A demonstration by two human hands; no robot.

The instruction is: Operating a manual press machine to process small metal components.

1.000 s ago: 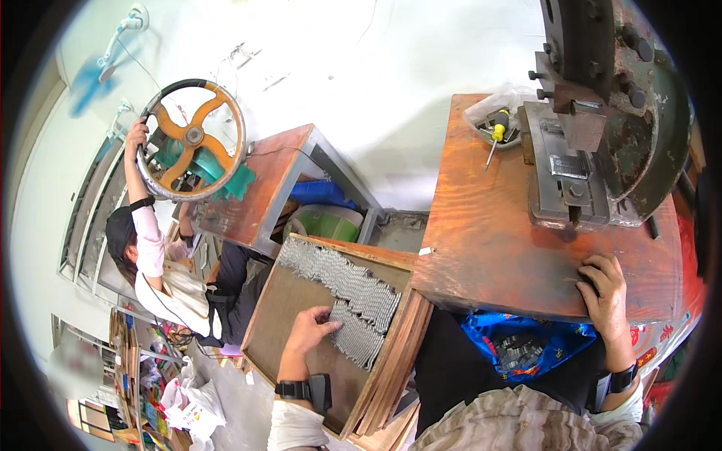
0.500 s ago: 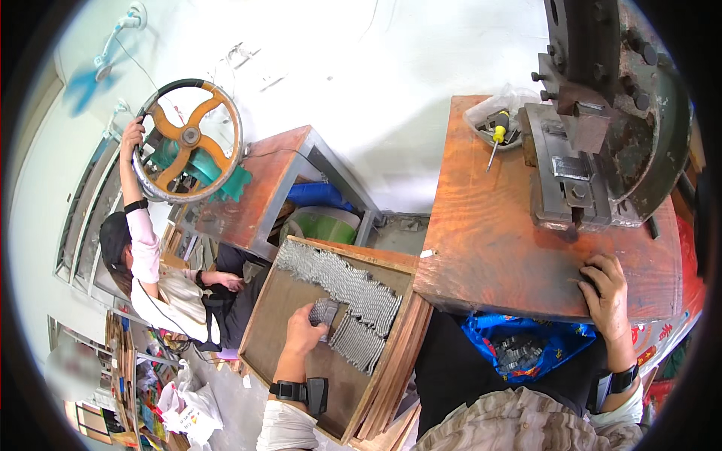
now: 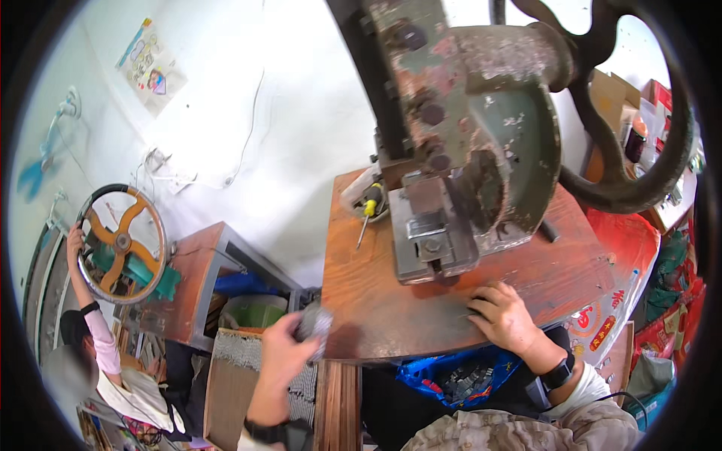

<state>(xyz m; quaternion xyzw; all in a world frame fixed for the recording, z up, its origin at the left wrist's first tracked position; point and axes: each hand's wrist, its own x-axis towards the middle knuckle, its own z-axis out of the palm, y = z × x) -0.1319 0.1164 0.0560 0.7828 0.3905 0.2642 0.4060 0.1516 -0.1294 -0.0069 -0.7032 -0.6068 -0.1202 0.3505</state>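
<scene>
My left hand grips a stack of small grey metal pieces, blurred by motion, at the left edge of the wooden bench. Lying on the bench near its front edge is my right hand, fingers loosely bent and apart, with nothing visible in it. Just beyond it stands a heavy hand press with a metal die block on its bed. Below the left hand, a wooden tray carries rows of similar grey pieces, partly hidden by my arm.
Under the bench's front edge hangs a blue bag of metal pieces. A yellow-handled screwdriver leans from a plastic-lined container left of the press. The press's large handwheel is at right. Another person holds an orange-spoked wheel at left.
My left hand has lifted the stack of metal pieces from the tray to the bench edge. The view has swung right; my right hand still rests on the bench.
</scene>
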